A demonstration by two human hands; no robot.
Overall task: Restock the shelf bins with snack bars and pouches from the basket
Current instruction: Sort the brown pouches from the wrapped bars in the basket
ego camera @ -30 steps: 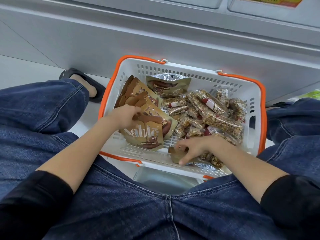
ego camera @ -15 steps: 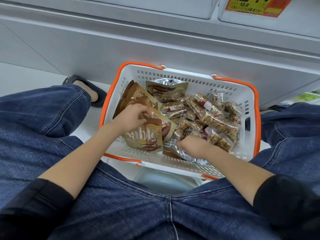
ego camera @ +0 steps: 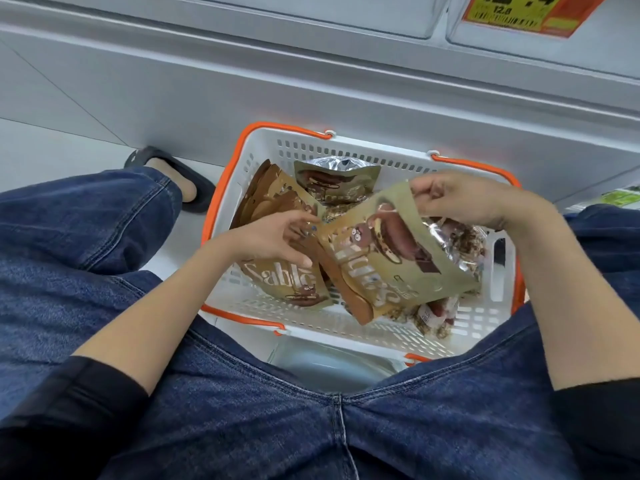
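Hands (ego camera: 453, 202) over basket (ego camera: 346, 323) on floor (ego camera: 52, 157)

Pouches (ego camera: 277, 216) left in basket (ego camera: 346, 147); bars (ego camera: 464, 244) right.

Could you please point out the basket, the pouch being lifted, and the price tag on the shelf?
basket (ego camera: 353, 152), head view, on its far white wall.
lifted pouch (ego camera: 391, 258), head view, on its printed front.
price tag (ego camera: 530, 12), head view, on its orange and yellow face.
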